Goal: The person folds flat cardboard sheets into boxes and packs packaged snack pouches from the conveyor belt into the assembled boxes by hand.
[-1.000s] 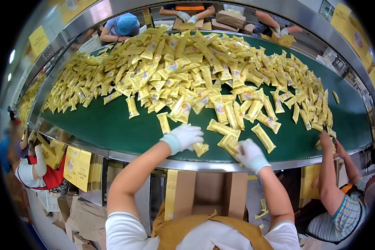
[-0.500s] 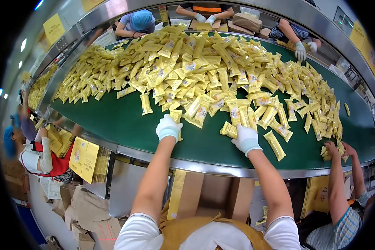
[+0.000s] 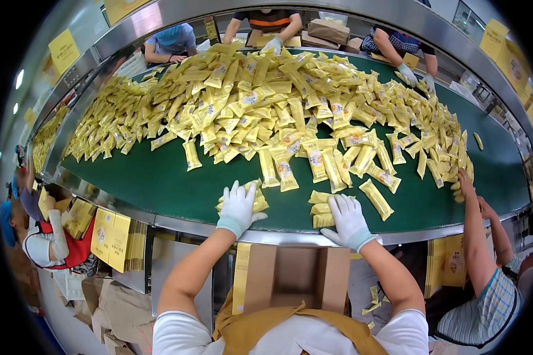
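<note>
White gloves with pale green cuffs cover both my hands. Near the belt's front edge, my left hand curls over a few yellow wrapped packets, which stick out on both sides of it. My right hand grips the right ends of a short row of similar packets, thumb on the near side. How far the fingers wrap around is partly hidden. Beyond both hands, a big heap of yellow packets lies on the green belt. A single packet rests right of my right hand.
An open cardboard box stands below the belt's metal edge in front of me. Co-workers' gloved hands work across the belt. At right, another person's bare hands touch packets. Folded yellow cartons stand at left.
Both my hands have drawn back toward the belt's near edge, bringing packets along. Across the belt, a co-worker's gloved hand has reached to the heap. The view has shifted slightly.
</note>
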Demonstrator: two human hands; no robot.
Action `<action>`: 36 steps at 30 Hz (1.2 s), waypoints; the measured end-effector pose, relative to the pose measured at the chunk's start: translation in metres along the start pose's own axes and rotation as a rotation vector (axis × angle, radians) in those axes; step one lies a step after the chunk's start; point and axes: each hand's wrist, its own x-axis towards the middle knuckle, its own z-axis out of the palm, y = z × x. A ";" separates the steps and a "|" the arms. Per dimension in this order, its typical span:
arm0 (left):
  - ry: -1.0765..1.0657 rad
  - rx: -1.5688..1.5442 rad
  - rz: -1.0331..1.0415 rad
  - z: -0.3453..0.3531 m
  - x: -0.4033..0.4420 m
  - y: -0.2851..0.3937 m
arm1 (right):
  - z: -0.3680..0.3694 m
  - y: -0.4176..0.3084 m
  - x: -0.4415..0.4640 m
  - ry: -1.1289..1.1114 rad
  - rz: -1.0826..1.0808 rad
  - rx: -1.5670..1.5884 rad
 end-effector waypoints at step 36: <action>-0.286 -1.433 -0.218 -0.010 0.148 0.079 | -0.019 0.023 0.014 -0.285 0.209 0.407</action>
